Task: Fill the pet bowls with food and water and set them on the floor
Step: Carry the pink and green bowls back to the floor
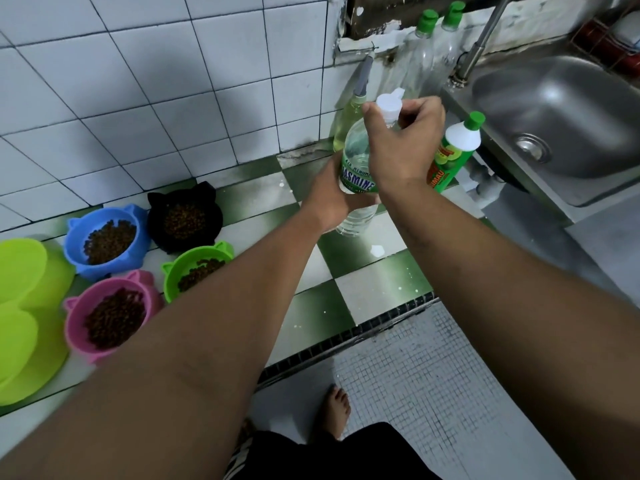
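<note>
A clear water bottle [358, 161] with a green label stands tilted over the checkered counter. My left hand [329, 199] grips its body. My right hand [403, 147] pinches its white cap [388, 105] at the neck. At the counter's left sit several cat-shaped bowls holding brown kibble: blue [74, 252], black [156, 223], green [173, 275] and pink [74, 327]. A lime double bowl [27, 306] at the far left holds nothing.
A steel sink [561, 98] with a tap lies to the right. A green dish-soap bottle [453, 150] stands by the sink, with clear green-capped bottles [424, 46] and a pale yellow bottle [348, 116] against the wall. Mosaic floor [433, 375] and my bare foot [337, 407] show below.
</note>
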`<action>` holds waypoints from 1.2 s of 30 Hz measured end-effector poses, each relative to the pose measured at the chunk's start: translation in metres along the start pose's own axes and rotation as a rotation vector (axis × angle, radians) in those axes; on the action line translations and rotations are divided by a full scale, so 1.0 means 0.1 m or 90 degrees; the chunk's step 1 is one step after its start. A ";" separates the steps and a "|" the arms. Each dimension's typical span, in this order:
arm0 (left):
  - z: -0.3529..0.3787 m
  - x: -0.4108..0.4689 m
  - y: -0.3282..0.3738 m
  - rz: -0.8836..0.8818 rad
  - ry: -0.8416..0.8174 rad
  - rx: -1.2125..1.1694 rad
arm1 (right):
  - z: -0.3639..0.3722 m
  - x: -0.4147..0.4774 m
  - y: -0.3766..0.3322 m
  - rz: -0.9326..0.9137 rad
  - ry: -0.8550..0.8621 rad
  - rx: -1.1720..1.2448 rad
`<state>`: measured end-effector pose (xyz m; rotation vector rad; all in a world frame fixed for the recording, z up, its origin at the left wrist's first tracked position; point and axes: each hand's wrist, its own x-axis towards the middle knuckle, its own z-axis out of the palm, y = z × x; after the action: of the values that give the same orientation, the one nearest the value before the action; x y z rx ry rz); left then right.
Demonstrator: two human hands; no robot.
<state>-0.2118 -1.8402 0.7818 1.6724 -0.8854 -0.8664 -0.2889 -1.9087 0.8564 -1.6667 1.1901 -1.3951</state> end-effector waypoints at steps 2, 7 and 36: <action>-0.05 -0.06 0.05 -0.006 -0.017 0.019 | -0.06 -0.03 -0.03 0.015 0.007 0.002; -0.41 -0.41 0.05 -0.026 0.056 0.146 | -0.11 -0.46 -0.19 -0.173 0.016 -0.005; -2.48 -2.50 -1.93 -0.444 0.633 -0.021 | 1.14 -2.76 0.37 0.254 -0.490 -0.367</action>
<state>-0.0863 -1.4711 0.6845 2.0733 0.4089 -0.3483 -0.1923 -1.6753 0.6932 -1.9204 1.3857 -0.1045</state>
